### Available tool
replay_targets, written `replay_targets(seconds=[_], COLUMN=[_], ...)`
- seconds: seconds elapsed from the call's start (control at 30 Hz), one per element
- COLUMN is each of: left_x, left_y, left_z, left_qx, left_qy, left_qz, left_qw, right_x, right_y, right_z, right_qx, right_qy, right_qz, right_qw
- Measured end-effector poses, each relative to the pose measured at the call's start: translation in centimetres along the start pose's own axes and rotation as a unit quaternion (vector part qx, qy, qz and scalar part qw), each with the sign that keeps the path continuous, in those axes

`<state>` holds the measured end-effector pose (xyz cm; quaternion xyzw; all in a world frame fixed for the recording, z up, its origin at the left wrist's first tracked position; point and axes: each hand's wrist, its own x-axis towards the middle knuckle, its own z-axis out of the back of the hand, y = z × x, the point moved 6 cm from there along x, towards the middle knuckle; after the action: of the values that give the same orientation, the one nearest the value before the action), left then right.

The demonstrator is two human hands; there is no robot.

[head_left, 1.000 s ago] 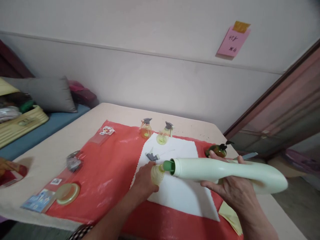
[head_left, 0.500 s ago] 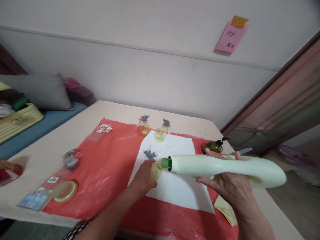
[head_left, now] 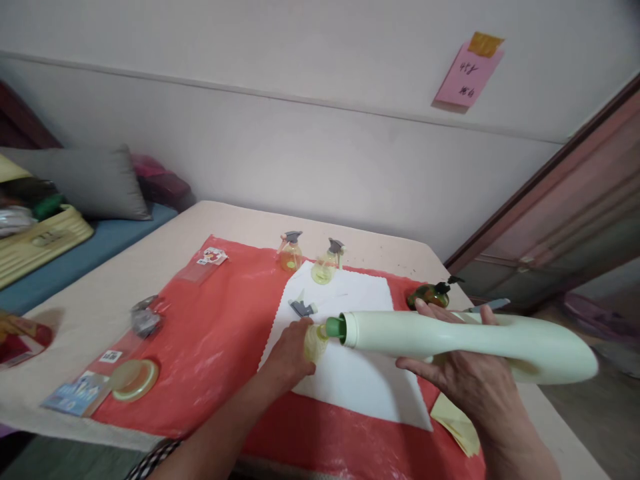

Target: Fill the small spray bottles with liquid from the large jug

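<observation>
My left hand is wrapped round a small see-through yellow spray bottle with no spray head on it. My right hand grips a long pale green jug, which lies nearly level in the air. A green spout at the jug's mouth meets the neck of the yellow bottle; whether liquid flows cannot be made out. Just beyond the left hand, a loose grey spray head rests on the white cloth.
Two spray bottles, one orange and one yellow, stand at the back. A dark green pump bottle is behind the jug. Red sheeting carries a round lid and plastic packaging. A yellow cloth lies front right.
The whole view has shifted slightly. The jug's far end has moved to the right and a little lower, while its spout stays at the bottle's neck. Both hands keep their grip.
</observation>
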<state>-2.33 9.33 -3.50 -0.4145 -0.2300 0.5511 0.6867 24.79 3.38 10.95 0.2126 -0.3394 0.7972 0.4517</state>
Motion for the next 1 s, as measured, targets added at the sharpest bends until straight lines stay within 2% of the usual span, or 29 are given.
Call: replay_targets(seconds=[0.63, 1.0], left_x=[-0.1, -0.1], left_y=[-0.6, -0.3], left_z=[0.5, 0.4], left_qx=[-0.014, -0.017], left_qy=[0.016, 0.0], left_qz=[0.0, 0.006], left_qw=[1.0, 1.0], right_x=[0.3, 1.1], right_y=[0.1, 0.6], right_z=[0.7, 1.7], right_qx=[-0.013, -0.022], right_qy=[-0.007, -0.009], right_qz=[0.022, 0.029], right_qw=[1.0, 0.999])
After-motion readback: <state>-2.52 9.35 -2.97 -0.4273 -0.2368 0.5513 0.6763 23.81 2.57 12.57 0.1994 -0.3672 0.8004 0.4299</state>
